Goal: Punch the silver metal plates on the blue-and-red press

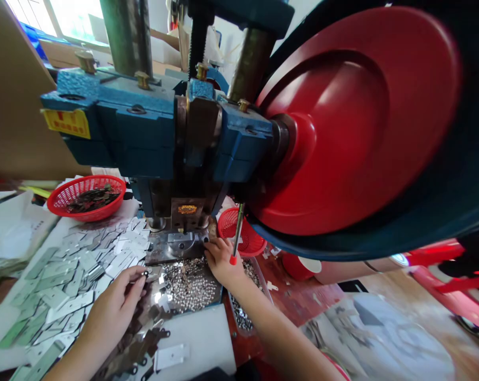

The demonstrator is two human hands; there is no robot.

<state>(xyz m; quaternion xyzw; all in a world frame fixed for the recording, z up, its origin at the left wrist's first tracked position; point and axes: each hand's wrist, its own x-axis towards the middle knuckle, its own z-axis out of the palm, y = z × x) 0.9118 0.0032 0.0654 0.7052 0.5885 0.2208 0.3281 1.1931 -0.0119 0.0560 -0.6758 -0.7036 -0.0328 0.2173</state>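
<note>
My left hand (118,301) is closed in a pinch near the pile of flat metal plates. A small metal piece with a dark hole (146,273) shows at its fingertips; the rest is hidden. My right hand (222,259) reaches to the right edge of the press die (181,244), fingers curled together at the metal block. Whether they hold anything is hidden. Between my hands lies a heap of small shiny metal parts (192,288). Above stands the blue press (148,132), and a lever with a red tip (233,259) hangs before my right hand.
A large red flywheel (358,127) fills the upper right. Flat plates (65,286) cover the left side. A red basket (86,198) holds dark pieces; another red basket (250,238) stands behind my right hand. A plastic tub (245,312) of small parts and a white block (200,338) are near.
</note>
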